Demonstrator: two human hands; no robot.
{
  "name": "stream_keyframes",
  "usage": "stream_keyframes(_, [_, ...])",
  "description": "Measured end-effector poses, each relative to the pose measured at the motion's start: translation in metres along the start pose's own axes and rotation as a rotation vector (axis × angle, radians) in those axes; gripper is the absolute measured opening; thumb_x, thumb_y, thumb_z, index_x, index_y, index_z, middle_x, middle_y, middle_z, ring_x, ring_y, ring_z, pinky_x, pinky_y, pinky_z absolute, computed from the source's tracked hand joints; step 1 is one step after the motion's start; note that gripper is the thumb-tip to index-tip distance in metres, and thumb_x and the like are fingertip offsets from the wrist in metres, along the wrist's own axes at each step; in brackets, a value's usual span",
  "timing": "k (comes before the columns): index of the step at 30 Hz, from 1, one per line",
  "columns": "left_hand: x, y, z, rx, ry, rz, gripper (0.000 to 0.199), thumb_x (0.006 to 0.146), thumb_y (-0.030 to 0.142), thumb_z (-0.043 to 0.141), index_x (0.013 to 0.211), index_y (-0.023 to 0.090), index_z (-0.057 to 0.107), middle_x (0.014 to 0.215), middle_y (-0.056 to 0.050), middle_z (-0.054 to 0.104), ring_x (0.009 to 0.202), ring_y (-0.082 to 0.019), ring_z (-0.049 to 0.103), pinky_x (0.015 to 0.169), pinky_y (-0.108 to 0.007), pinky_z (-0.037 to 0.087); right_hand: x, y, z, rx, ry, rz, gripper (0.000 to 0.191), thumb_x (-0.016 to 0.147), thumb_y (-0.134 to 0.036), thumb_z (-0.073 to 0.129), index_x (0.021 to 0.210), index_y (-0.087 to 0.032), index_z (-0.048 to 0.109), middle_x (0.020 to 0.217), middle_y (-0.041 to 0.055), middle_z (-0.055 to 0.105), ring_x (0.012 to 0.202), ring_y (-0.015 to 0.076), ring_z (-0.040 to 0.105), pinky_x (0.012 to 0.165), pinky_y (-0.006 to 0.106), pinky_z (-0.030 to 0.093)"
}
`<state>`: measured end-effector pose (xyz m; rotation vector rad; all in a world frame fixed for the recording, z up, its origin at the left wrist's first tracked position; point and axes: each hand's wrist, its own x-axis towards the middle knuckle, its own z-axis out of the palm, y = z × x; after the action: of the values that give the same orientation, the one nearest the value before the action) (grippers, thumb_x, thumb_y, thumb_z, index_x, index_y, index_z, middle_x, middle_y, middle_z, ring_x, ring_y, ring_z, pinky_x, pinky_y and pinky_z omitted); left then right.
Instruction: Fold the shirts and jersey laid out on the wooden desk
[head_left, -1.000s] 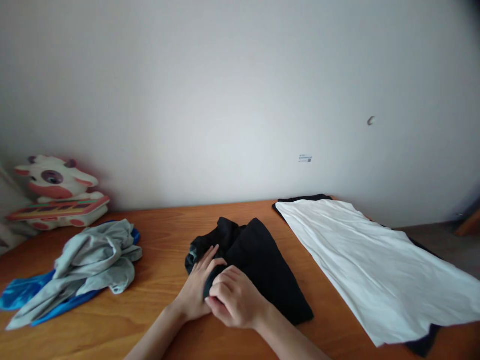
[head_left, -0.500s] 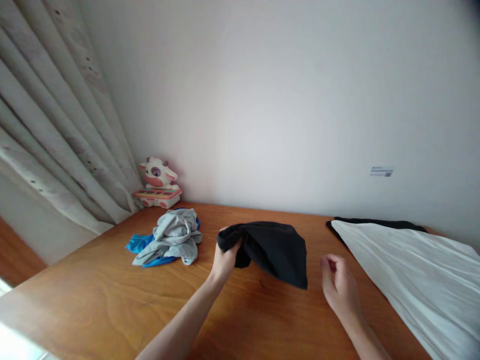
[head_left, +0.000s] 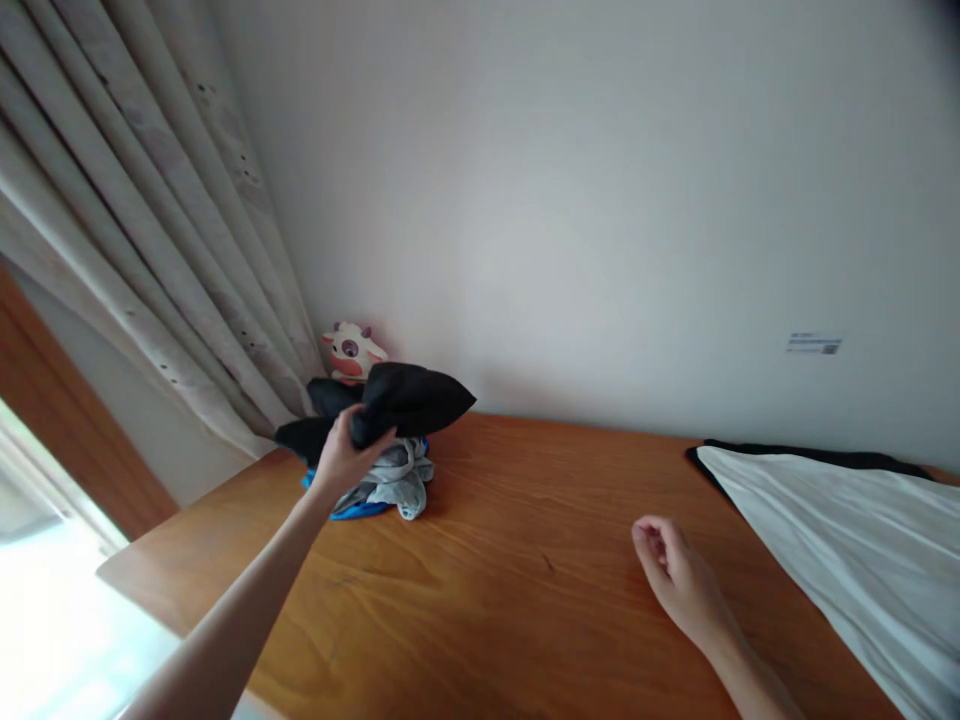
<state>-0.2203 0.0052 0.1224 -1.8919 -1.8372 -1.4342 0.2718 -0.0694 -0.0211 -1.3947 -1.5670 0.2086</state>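
Observation:
Gripped in my left hand [head_left: 351, 455] is a bunched black cloth garment [head_left: 412, 392], its exact kind unclear. It is held over a crumpled pile of clothes, a grey garment [head_left: 405, 475] with a blue garment [head_left: 358, 510] showing beneath it. The black fabric hides the upper part of that pile. Over the right part of the wooden table, my right hand [head_left: 671, 565] is loosely curled with nothing visible in its fingers. Beside it, farther right, lies a spread white garment [head_left: 840, 530] with a black edge along its far side.
A toy cow [head_left: 352, 350] stands in the back left corner, partly covered by the black cloth. A patterned curtain [head_left: 187, 230] hangs at the left. Behind the wooden table [head_left: 510, 600] rises a wall with a small label [head_left: 814, 344].
My left hand has carried the black garment leftward, from the middle of the table to over the grey and blue pile. My right hand stays nearly in place. The view has turned slightly left.

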Motion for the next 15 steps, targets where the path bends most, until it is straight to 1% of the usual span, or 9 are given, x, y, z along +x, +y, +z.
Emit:
stream_keyframes(1, [-0.020,-0.016,0.007,0.119,-0.139,-0.006,0.072,0.075,0.060,0.072,0.129,0.016,0.055,0.123,-0.017,0.065,0.117,-0.034,0.062,0.101,-0.049,0.049,-0.001,0.000,0.000,-0.003,-0.003,-0.006,0.032,0.093,-0.057,0.048,0.093,-0.026,0.057,0.081,0.0054,0.065,0.066,0.0215,0.062,0.065,0.037,0.054])
stream_keyframes(2, [-0.040,-0.030,0.015,0.210,-0.198,0.002,0.076,0.076,0.062,0.069,0.134,0.014,0.053,0.134,-0.022,0.059,0.127,-0.039,0.055,0.106,-0.054,0.044,-0.001,0.001,0.001,-0.005,-0.008,-0.010,0.031,0.093,-0.056,0.048,0.094,-0.026,0.057,0.080,0.0054,0.065,0.066,0.0215,0.062,0.064,0.037,0.054])
stream_keyframes(4, [-0.073,-0.050,0.028,0.333,-0.204,0.029,0.086,0.082,0.064,0.061,0.146,0.011,0.042,0.154,-0.028,0.039,0.145,-0.044,0.034,0.114,-0.062,0.031,-0.003,0.003,0.001,-0.008,-0.016,-0.015,0.031,0.093,-0.055,0.048,0.095,-0.026,0.058,0.081,0.0054,0.065,0.067,0.0212,0.062,0.064,0.036,0.054])
stream_keyframes(5, [-0.084,-0.055,0.033,0.361,-0.215,0.016,0.089,0.083,0.064,0.059,0.151,0.011,0.036,0.158,-0.029,0.032,0.148,-0.044,0.029,0.115,-0.063,0.028,-0.003,0.004,0.002,-0.009,-0.021,-0.015,0.031,0.094,-0.055,0.047,0.095,-0.026,0.058,0.081,0.0052,0.065,0.067,0.0209,0.062,0.064,0.035,0.053])
stream_keyframes(7, [-0.092,-0.054,0.039,0.392,-0.209,-0.035,0.097,0.082,0.064,0.060,0.156,0.013,0.025,0.162,-0.030,0.023,0.150,-0.046,0.023,0.114,-0.067,0.024,-0.004,0.004,0.002,-0.011,-0.040,-0.014,0.031,0.095,-0.054,0.046,0.096,-0.025,0.057,0.081,0.0047,0.065,0.068,0.0201,0.062,0.064,0.034,0.053])
stream_keyframes(9, [-0.089,-0.040,0.042,0.391,-0.181,-0.040,0.101,0.080,0.061,0.064,0.157,0.013,0.020,0.163,-0.029,0.020,0.150,-0.046,0.020,0.115,-0.069,0.021,-0.004,0.003,0.002,-0.014,-0.059,-0.019,0.031,0.096,-0.053,0.046,0.097,-0.024,0.057,0.081,0.0041,0.064,0.068,0.0192,0.061,0.065,0.033,0.052])
stream_keyframes(10, [-0.086,-0.029,0.043,0.379,-0.166,0.004,0.099,0.080,0.058,0.065,0.157,0.014,0.021,0.163,-0.028,0.019,0.151,-0.045,0.019,0.116,-0.068,0.020,-0.004,0.002,0.002,-0.016,-0.071,-0.022,0.030,0.096,-0.052,0.046,0.097,-0.024,0.057,0.081,0.0039,0.064,0.067,0.0188,0.061,0.065,0.032,0.052])
stream_keyframes(13, [-0.082,0.014,0.056,0.284,-0.183,0.243,0.076,0.088,0.042,0.060,0.153,0.021,0.029,0.165,-0.020,0.020,0.153,-0.038,0.017,0.120,-0.064,0.015,-0.003,-0.001,0.001,-0.028,-0.084,-0.047,0.028,0.097,-0.049,0.046,0.096,-0.024,0.058,0.079,0.0030,0.063,0.066,0.0183,0.060,0.066,0.032,0.051])
stream_keyframes(15, [-0.088,0.044,0.074,0.175,-0.241,0.355,0.067,0.091,0.034,0.057,0.151,0.023,0.032,0.166,-0.017,0.021,0.153,-0.035,0.019,0.121,-0.062,0.017,-0.002,-0.003,0.001,-0.037,-0.080,-0.062,0.027,0.098,-0.048,0.045,0.095,-0.024,0.058,0.078,0.0027,0.063,0.066,0.0182,0.060,0.066,0.031,0.050])
